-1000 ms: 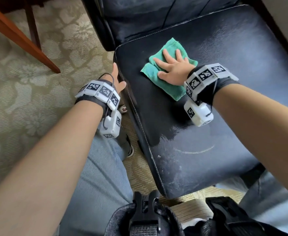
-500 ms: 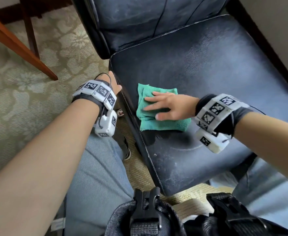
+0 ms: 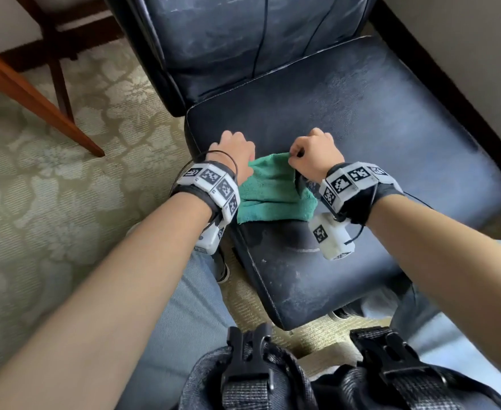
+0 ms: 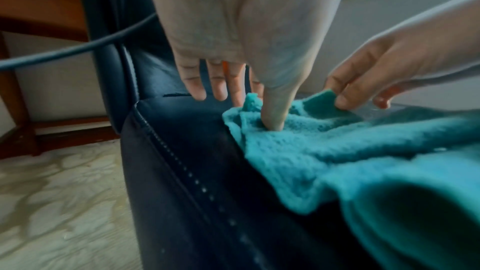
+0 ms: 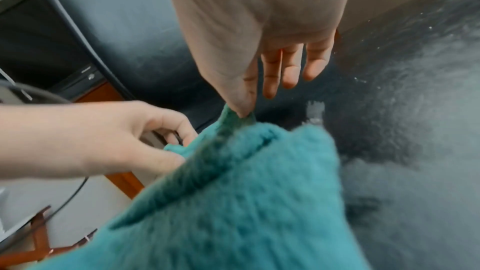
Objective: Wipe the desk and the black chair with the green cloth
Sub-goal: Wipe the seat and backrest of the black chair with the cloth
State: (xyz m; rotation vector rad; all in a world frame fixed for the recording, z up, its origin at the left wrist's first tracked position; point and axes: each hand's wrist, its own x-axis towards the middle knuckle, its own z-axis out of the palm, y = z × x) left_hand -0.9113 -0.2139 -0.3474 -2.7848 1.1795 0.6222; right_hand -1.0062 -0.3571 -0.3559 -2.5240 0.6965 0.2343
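The green cloth (image 3: 272, 193) lies rumpled on the near left part of the black chair seat (image 3: 376, 128). My left hand (image 3: 238, 152) pinches the cloth's far left corner (image 4: 250, 103) between thumb and forefinger, right at the seat's stitched left edge. My right hand (image 3: 314, 153) pinches the far right corner (image 5: 233, 117) and holds it a little above the seat. The cloth's far edge is stretched between both hands; its near part (image 5: 233, 202) sags onto the seat. In the left wrist view the right hand (image 4: 345, 98) shows at the right, holding its corner.
The chair's backrest (image 3: 243, 39) rises behind the seat. A wooden desk leg (image 3: 39, 99) slants over the patterned carpet (image 3: 51, 217) to the left. A pale wall (image 3: 465, 54) runs along the right. The seat shows whitish dusty marks (image 3: 299, 279) near its front.
My right hand dragged the cloth flat toward the seat's near left, then lifted to pinch its corner. My left hand left the seat's side edge and took the other corner.
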